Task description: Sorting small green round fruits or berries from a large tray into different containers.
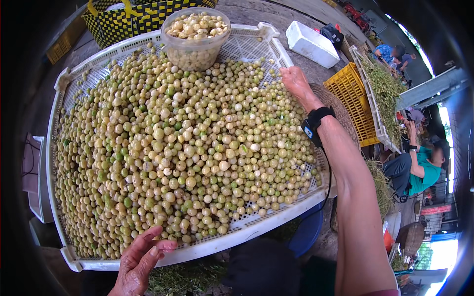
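Note:
A white plastic mesh tray (222,244) lies before me, heaped with small round yellow-green fruits (185,148). Over its near rim hovers my left hand (139,255), its fingers apart and nothing visible between them. My right hand (298,83) is at the tray's right side, its fingers curled in by the rim and the outermost fruits. Whether it grips anything there is hidden. A black wrist strap with a small device (314,127) circles my right wrist. At the tray's far side a clear plastic tub (194,51) full of paler fruits stands among the loose ones.
A black-and-yellow woven basket (133,20) stands beyond the tray. To the right are a white foam box (311,44), a yellow plastic crate (351,103) and another tray of stemmed fruit (383,88). A person in green (424,174) sits there. A blue basin (305,233) is below.

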Demonstrator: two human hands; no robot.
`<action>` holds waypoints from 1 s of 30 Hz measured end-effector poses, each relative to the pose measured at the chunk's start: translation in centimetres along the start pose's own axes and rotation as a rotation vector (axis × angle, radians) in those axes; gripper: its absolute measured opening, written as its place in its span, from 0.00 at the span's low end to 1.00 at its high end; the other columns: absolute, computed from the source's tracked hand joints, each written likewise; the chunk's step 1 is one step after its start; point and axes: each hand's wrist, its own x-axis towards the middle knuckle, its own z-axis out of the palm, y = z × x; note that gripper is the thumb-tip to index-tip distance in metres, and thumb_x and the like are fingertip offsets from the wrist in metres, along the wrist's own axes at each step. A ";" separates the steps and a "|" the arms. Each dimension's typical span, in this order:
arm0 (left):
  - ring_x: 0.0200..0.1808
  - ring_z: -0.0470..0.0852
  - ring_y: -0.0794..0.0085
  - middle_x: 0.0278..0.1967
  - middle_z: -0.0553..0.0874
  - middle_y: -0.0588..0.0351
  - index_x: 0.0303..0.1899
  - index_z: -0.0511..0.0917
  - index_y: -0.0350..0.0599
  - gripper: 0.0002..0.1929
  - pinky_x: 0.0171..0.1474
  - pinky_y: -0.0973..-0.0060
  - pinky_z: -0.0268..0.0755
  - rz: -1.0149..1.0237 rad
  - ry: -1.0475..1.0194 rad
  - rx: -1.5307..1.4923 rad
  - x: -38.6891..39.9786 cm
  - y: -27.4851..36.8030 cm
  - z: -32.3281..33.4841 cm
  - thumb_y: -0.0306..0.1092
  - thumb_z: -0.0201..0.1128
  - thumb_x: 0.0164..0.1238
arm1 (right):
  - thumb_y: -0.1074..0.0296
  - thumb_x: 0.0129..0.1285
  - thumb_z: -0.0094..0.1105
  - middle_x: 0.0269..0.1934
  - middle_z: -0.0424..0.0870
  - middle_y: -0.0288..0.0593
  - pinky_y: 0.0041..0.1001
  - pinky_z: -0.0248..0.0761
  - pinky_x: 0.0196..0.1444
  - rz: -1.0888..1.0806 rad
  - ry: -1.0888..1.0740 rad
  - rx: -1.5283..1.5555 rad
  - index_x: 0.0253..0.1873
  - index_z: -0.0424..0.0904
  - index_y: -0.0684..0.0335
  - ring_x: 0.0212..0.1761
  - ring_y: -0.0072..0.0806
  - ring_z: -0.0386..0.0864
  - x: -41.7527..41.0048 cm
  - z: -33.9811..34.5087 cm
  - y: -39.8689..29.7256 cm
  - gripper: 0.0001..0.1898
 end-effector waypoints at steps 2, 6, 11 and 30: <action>0.46 0.75 0.75 0.44 0.80 0.54 0.60 0.60 0.36 0.26 0.50 0.78 0.62 0.006 -0.014 0.000 0.0 0.1 0.0 0.40 0.52 0.66 | 0.58 0.59 0.48 0.25 0.77 0.61 0.40 0.68 0.33 0.004 -0.014 -0.028 0.32 0.75 0.75 0.30 0.49 0.79 -0.1 -0.3 0.3 0.19; 0.46 0.75 0.75 0.44 0.80 0.54 0.60 0.60 0.36 0.26 0.50 0.78 0.62 0.089 -0.038 0.007 -0.3 0.5 0.7 0.40 0.53 0.65 | 0.55 0.58 0.48 0.25 0.77 0.62 0.41 0.68 0.35 0.079 -0.010 -0.064 0.30 0.75 0.74 0.31 0.51 0.78 -0.4 -0.1 -0.2 0.21; 0.46 0.75 0.75 0.44 0.80 0.54 0.60 0.61 0.37 0.26 0.50 0.78 0.62 0.097 -0.027 0.018 -0.5 0.3 0.7 0.41 0.53 0.65 | 0.53 0.56 0.48 0.27 0.78 0.63 0.41 0.69 0.37 0.163 -0.028 -0.122 0.27 0.75 0.73 0.31 0.52 0.79 -0.9 0.0 -2.1 0.22; 0.45 0.75 0.77 0.43 0.81 0.57 0.60 0.62 0.39 0.26 0.49 0.78 0.62 0.089 -0.076 0.020 -0.1 -1.0 0.2 0.39 0.57 0.64 | 0.62 0.50 0.62 0.49 0.77 0.48 0.26 0.65 0.54 0.068 -0.450 0.252 0.44 0.79 0.64 0.49 0.31 0.74 -5.6 -2.5 -4.1 0.17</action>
